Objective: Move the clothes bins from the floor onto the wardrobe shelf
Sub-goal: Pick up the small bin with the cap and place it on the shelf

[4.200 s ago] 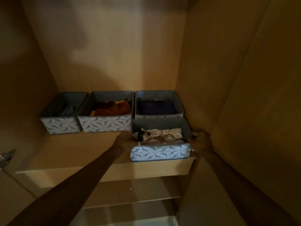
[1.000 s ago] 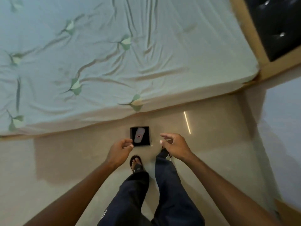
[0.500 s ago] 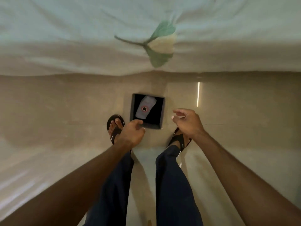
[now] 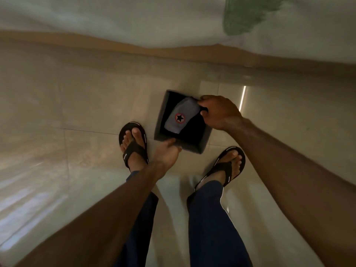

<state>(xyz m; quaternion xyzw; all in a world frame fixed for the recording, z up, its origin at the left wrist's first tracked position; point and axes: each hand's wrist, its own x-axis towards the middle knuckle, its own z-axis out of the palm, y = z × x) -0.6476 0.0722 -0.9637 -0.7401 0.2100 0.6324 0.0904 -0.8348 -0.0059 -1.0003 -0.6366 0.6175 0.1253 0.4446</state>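
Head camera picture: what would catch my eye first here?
A small dark bin on the pale tiled floor, with a grey cloth bearing a red-ringed black star inside. Both hands grip its rim: left hand at the near edge, right hand at the far right corner.

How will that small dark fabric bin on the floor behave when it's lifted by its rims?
The small dark fabric bin probably weighs little: only one grey star-badged garment shows inside. Its thin walls may flex inward where the left hand and right hand grip.
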